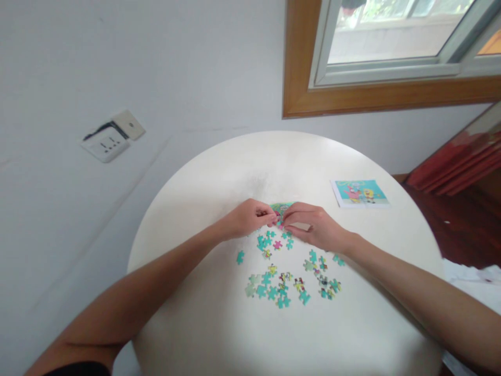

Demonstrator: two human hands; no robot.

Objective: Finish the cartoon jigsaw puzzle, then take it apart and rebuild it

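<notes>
A partly joined jigsaw puzzle (284, 206), with green and pink showing, lies on the round white table, mostly covered by my hands. At its left edge, my left hand (252, 216) is closed in a pinch, and whatever sits between the fingertips is too small to make out. My right hand (315, 225) reaches in from the other side, thumb and fingertips closing on a small puzzle piece at the puzzle's lower right. Just below the hands lie a pink puzzle piece (277, 245) and several turquoise puzzle pieces (261, 242).
More loose puzzle pieces (273, 292) are spread nearer to me, with another group of pieces (324, 282) to their right. A cartoon picture card (360, 194) rests at the right of the table (203, 318). Behind stand the wall, a socket (106, 144) and a wood-framed window (295, 94).
</notes>
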